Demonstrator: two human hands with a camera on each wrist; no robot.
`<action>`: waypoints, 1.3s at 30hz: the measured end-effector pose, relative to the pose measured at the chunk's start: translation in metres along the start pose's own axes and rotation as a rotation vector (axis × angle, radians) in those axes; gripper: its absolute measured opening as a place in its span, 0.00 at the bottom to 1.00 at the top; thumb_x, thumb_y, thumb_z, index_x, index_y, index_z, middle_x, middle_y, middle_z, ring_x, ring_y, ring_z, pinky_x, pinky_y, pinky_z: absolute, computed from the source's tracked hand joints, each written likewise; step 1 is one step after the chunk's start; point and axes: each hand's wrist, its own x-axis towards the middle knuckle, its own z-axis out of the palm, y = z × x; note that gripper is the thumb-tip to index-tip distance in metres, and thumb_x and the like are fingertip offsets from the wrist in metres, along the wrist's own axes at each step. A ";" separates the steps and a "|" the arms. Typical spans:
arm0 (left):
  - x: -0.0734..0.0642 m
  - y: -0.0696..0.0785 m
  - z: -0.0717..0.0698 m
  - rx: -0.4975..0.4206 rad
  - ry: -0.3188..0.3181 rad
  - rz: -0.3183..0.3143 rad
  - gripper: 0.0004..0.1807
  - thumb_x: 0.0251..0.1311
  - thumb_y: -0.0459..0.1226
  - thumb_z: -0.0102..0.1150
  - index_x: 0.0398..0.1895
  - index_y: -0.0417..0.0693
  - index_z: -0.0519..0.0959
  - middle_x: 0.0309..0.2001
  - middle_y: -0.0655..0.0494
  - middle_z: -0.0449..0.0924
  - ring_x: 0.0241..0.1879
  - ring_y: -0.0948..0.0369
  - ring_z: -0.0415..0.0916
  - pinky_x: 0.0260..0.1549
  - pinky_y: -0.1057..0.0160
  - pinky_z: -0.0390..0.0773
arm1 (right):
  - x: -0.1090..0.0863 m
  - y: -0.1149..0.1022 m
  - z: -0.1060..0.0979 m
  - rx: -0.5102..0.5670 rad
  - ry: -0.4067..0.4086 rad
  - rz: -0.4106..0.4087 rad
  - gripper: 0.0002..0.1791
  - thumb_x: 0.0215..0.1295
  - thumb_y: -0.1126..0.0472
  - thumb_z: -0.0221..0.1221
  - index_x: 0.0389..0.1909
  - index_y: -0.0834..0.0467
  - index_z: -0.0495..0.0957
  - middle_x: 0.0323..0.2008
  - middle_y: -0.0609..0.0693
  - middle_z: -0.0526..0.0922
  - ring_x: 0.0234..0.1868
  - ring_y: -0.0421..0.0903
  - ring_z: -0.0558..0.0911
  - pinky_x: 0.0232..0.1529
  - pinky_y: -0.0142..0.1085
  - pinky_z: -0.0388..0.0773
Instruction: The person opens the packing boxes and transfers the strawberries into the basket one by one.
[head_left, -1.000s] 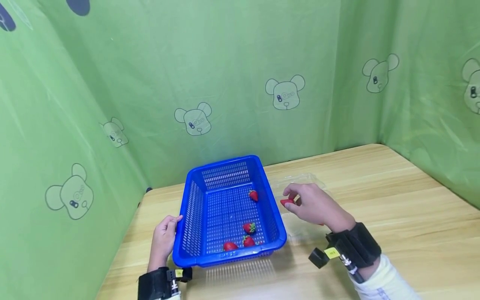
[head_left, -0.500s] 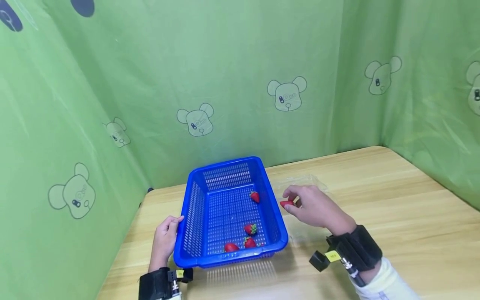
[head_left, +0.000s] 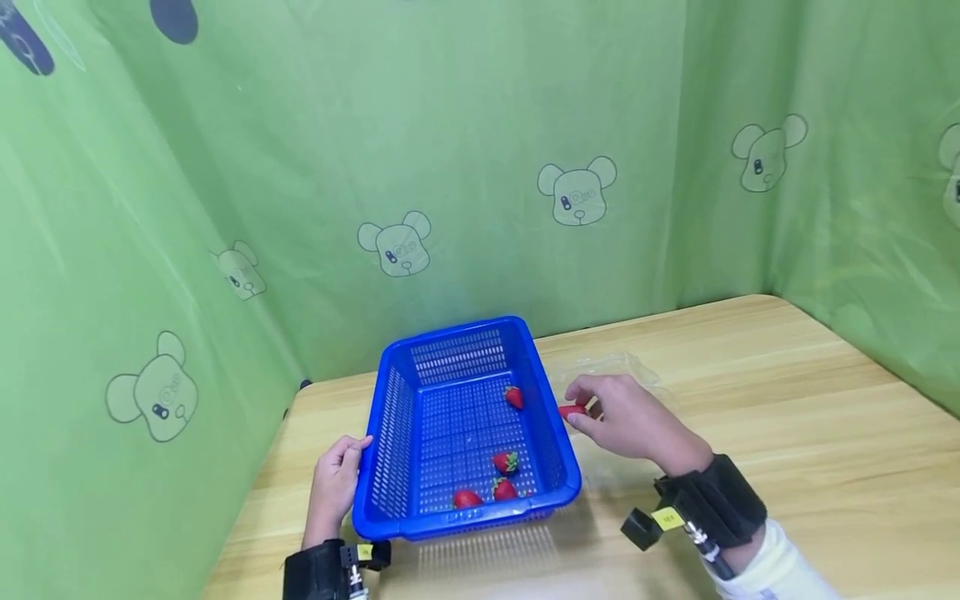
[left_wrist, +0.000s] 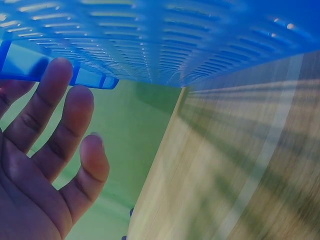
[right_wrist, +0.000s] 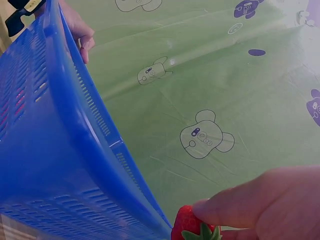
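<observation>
My left hand holds the left rim of a blue plastic basket. In the left wrist view, its fingers reach under the basket's lip, and the basket's slotted wall fills the top. Close outside the right rim, my right hand pinches a red strawberry between thumb and fingers. The right wrist view shows the green leaves of that strawberry below the thumb. Several strawberries lie in the basket, one by the right wall and another by the near wall. The basket tilts towards me.
A clear plastic container lies on the wooden table, partly behind my right hand. Green curtains with bear-head prints stand behind the table and along both sides.
My right hand has moved slightly closer to the basket's right rim with the strawberry. The left hand keeps its hold, and the whole head view has shifted a little.
</observation>
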 end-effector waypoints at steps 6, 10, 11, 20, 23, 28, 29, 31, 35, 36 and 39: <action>-0.001 -0.002 0.002 0.015 0.013 0.008 0.17 0.73 0.38 0.43 0.37 0.38 0.81 0.36 0.48 0.80 0.30 0.59 0.71 0.28 0.67 0.68 | -0.001 0.000 0.001 0.010 0.006 -0.012 0.08 0.63 0.61 0.63 0.40 0.60 0.80 0.33 0.47 0.83 0.33 0.43 0.82 0.31 0.35 0.79; 0.000 -0.003 0.002 0.010 0.022 0.005 0.17 0.72 0.38 0.43 0.36 0.38 0.81 0.33 0.48 0.78 0.29 0.59 0.71 0.27 0.67 0.68 | -0.001 -0.001 0.003 0.008 0.020 -0.048 0.07 0.63 0.61 0.63 0.39 0.59 0.80 0.31 0.47 0.83 0.32 0.42 0.81 0.30 0.34 0.78; 0.000 -0.003 0.002 0.010 0.022 -0.001 0.17 0.73 0.39 0.43 0.36 0.39 0.81 0.33 0.49 0.78 0.29 0.59 0.71 0.27 0.67 0.68 | -0.001 -0.002 0.003 0.011 0.020 -0.053 0.06 0.63 0.61 0.63 0.38 0.59 0.80 0.31 0.46 0.82 0.32 0.41 0.81 0.30 0.34 0.78; 0.001 -0.004 0.002 0.007 0.024 -0.017 0.16 0.72 0.38 0.43 0.37 0.39 0.81 0.29 0.50 0.75 0.28 0.58 0.71 0.26 0.67 0.68 | -0.001 -0.009 0.008 0.021 0.006 -0.054 0.04 0.63 0.60 0.64 0.35 0.55 0.80 0.28 0.44 0.80 0.27 0.39 0.77 0.28 0.33 0.76; 0.001 -0.004 0.002 0.009 0.021 -0.029 0.17 0.73 0.38 0.43 0.37 0.38 0.81 0.29 0.50 0.74 0.27 0.58 0.70 0.25 0.67 0.68 | 0.000 -0.011 0.009 0.027 0.005 -0.058 0.03 0.63 0.60 0.64 0.34 0.55 0.80 0.28 0.43 0.80 0.28 0.39 0.78 0.30 0.33 0.77; 0.001 -0.005 0.002 0.008 0.016 -0.037 0.17 0.73 0.39 0.42 0.36 0.38 0.80 0.29 0.50 0.75 0.27 0.58 0.71 0.24 0.67 0.68 | 0.000 -0.012 0.010 0.034 0.005 -0.075 0.03 0.64 0.60 0.63 0.33 0.54 0.80 0.28 0.43 0.80 0.30 0.38 0.79 0.32 0.34 0.79; 0.001 -0.005 0.002 0.005 0.017 -0.037 0.17 0.73 0.39 0.42 0.36 0.38 0.80 0.29 0.50 0.75 0.27 0.58 0.71 0.24 0.67 0.68 | 0.000 -0.012 0.010 0.033 0.006 -0.077 0.03 0.64 0.60 0.63 0.33 0.54 0.80 0.28 0.43 0.81 0.30 0.38 0.79 0.33 0.34 0.79; 0.001 -0.005 0.003 0.003 0.018 -0.031 0.17 0.73 0.39 0.43 0.36 0.38 0.80 0.29 0.50 0.75 0.27 0.58 0.71 0.24 0.67 0.68 | 0.001 -0.012 0.011 0.030 0.007 -0.073 0.03 0.64 0.59 0.63 0.33 0.54 0.80 0.28 0.43 0.81 0.31 0.38 0.80 0.33 0.34 0.79; 0.002 -0.004 0.003 0.007 0.018 -0.015 0.16 0.72 0.38 0.43 0.35 0.38 0.80 0.31 0.50 0.76 0.27 0.59 0.70 0.25 0.67 0.67 | 0.001 -0.013 0.013 0.014 0.017 -0.070 0.04 0.63 0.59 0.64 0.34 0.54 0.80 0.29 0.43 0.81 0.31 0.38 0.80 0.33 0.34 0.79; 0.002 -0.004 0.003 0.009 0.018 -0.013 0.16 0.72 0.38 0.43 0.35 0.38 0.80 0.31 0.50 0.76 0.27 0.59 0.70 0.25 0.67 0.67 | 0.002 -0.013 0.014 0.011 0.019 -0.068 0.04 0.63 0.58 0.64 0.34 0.54 0.80 0.29 0.43 0.81 0.31 0.38 0.80 0.33 0.34 0.79; 0.001 -0.004 0.003 0.007 0.016 -0.014 0.17 0.72 0.38 0.43 0.35 0.38 0.80 0.31 0.50 0.76 0.27 0.59 0.70 0.25 0.67 0.67 | 0.001 -0.013 0.016 0.008 0.020 -0.083 0.04 0.63 0.58 0.64 0.34 0.55 0.81 0.30 0.44 0.82 0.31 0.39 0.80 0.33 0.34 0.79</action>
